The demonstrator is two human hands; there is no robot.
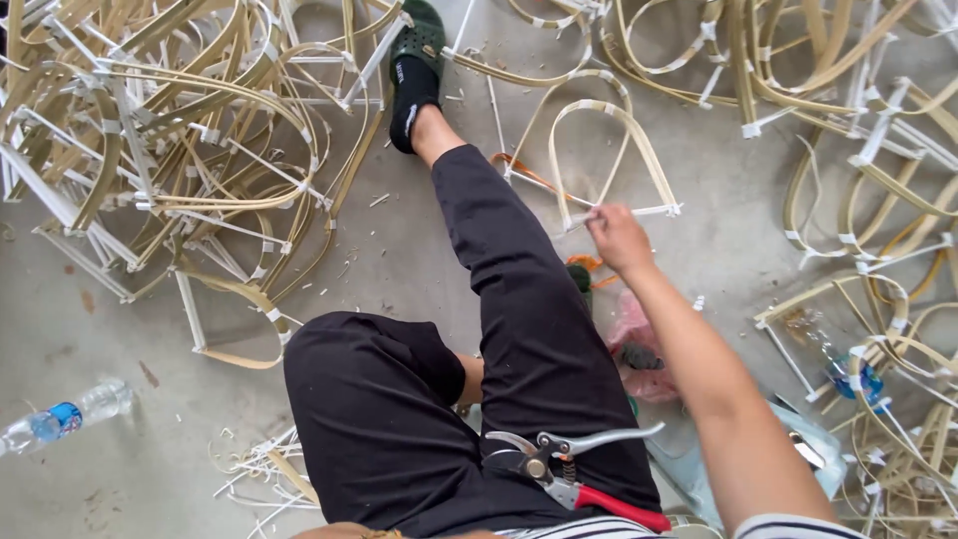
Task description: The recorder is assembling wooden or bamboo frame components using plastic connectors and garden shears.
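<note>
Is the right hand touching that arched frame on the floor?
Touching. The head view shows the right hand with its fingertips closed on the arched frame's white crossbar; no gap shows between them.

The floor (pixel 399 269) is grey and dusty, with little chips all over it. Just past the right hand (pixel 619 238), a bent cane loop (pixel 611 150) lies flat, touching the fingers. Big heaps of cane frames (pixel 170 150) lie far off to the hand's left, and more frames (pixel 878 150) to its right. A plastic water bottle (pixel 60 417) lies far left, nearer the person.
</note>
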